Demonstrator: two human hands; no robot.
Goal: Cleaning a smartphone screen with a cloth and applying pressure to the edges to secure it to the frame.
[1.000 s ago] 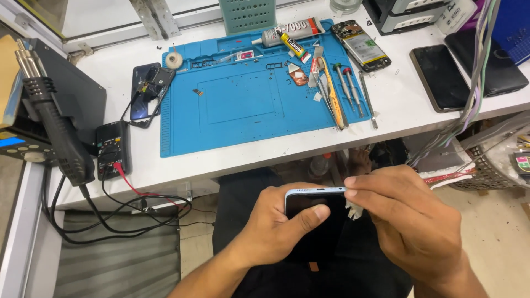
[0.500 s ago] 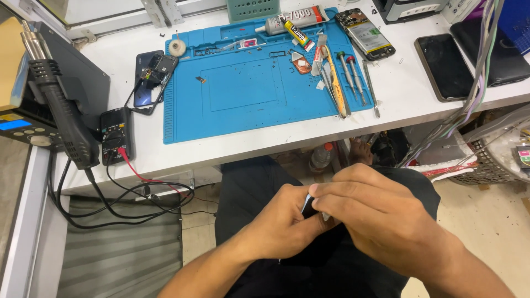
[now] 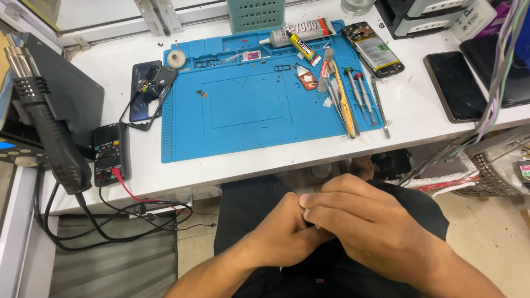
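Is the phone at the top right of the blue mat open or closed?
Open. The phone lies flat with its back cover off, so the battery and inner parts show, partly on the mat.

I count: two hands, left hand (image 3: 279,237) and right hand (image 3: 367,223), pressed together over lap. One blue mat (image 3: 248,105). Two glue tubes (image 3: 301,33). Two screwdrivers (image 3: 359,91). Three phones: opened phone (image 3: 372,48), dark phone (image 3: 455,85), dismantled phone (image 3: 146,88). One multimeter (image 3: 109,154). One hot-air gun (image 3: 47,127). One green basket (image 3: 255,14).
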